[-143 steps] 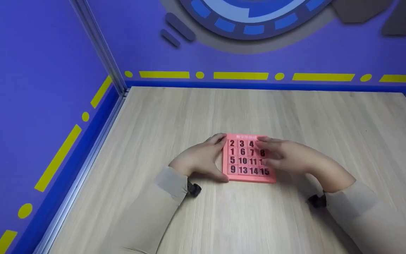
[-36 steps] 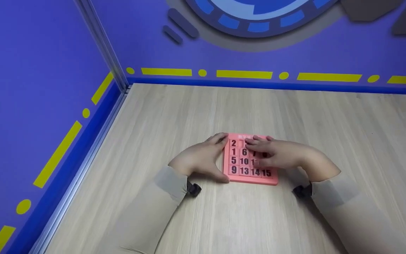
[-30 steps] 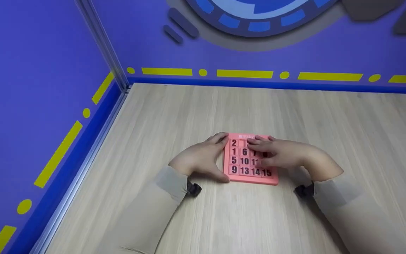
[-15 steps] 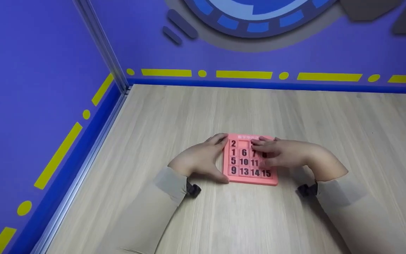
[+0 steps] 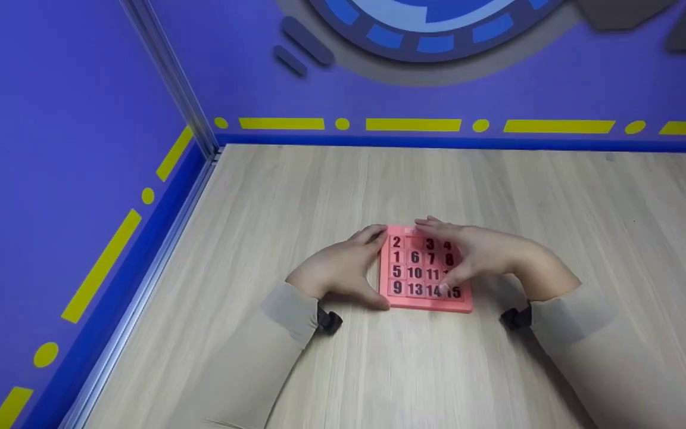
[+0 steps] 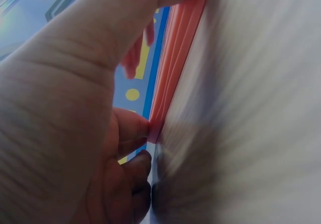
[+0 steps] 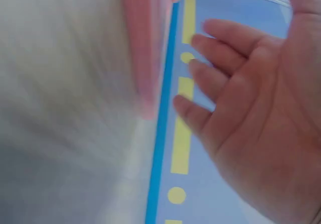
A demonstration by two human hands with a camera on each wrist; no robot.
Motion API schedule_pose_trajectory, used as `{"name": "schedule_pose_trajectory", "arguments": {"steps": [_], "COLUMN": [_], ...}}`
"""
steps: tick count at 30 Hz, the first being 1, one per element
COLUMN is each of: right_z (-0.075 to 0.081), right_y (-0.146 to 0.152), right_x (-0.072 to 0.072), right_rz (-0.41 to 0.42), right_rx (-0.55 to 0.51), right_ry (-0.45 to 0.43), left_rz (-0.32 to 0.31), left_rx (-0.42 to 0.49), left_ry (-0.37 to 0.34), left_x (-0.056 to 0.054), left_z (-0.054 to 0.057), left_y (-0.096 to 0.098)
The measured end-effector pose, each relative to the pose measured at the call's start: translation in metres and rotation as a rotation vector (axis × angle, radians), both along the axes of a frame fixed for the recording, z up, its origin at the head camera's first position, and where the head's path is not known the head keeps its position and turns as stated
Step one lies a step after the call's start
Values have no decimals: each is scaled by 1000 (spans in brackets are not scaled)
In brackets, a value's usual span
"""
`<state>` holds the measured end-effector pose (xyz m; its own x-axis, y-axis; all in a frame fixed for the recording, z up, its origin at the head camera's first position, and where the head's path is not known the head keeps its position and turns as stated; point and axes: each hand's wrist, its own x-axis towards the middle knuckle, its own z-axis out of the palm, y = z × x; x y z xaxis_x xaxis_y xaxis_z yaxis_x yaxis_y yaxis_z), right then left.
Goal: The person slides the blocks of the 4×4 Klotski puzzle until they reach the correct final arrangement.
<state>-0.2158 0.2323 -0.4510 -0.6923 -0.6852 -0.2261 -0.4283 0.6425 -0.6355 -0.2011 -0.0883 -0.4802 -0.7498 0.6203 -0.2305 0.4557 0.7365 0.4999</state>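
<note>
A pink number sliding puzzle (image 5: 429,304) with black-numbered tiles lies flat on the table in the head view. Its top row reads 2, a bare slot, 3, then 4. My left hand (image 5: 340,271) holds the frame by its left side, thumb at the near corner and fingers at the far corner. In the left wrist view, fingertips (image 6: 143,126) meet the end of the pink edge. Over the right half of the tiles hovers my right hand (image 5: 489,250), thumb and fingers spread. The right wrist view shows its fingers (image 7: 220,53) apart from the puzzle's side (image 7: 143,48).
The wood-grain table (image 5: 295,196) extends around the puzzle. Blue panels with yellow marks (image 5: 412,124) stand at its back and left, joined by a metal corner post (image 5: 170,77). A black strap piece (image 5: 515,319) sits at the right cuff.
Tiles 3 and 4 have slid right along the top row, so the bare slot is now beside the 2. My right hand has risen off the tiles and spread; my left stays put.
</note>
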Motion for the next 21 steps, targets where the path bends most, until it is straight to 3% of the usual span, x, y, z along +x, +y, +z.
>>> {"name": "schedule_pose_trajectory", "arguments": {"steps": [8, 15, 21], "right_z": [-5, -7, -8], "right_y": [-25, -33, -34], "right_x": [-8, -11, -13], "right_rz": [50, 76, 101], "right_rx": [-11, 59, 100], "right_ry": [-89, -101, -83], "left_rz": [3, -21, -11], "left_rx": [-5, -10, -17], "left_ry": [-6, 33, 20], "left_x": [2, 0, -1], "left_z": [-4, -4, -1], "left_y": [-2, 2, 1]}}
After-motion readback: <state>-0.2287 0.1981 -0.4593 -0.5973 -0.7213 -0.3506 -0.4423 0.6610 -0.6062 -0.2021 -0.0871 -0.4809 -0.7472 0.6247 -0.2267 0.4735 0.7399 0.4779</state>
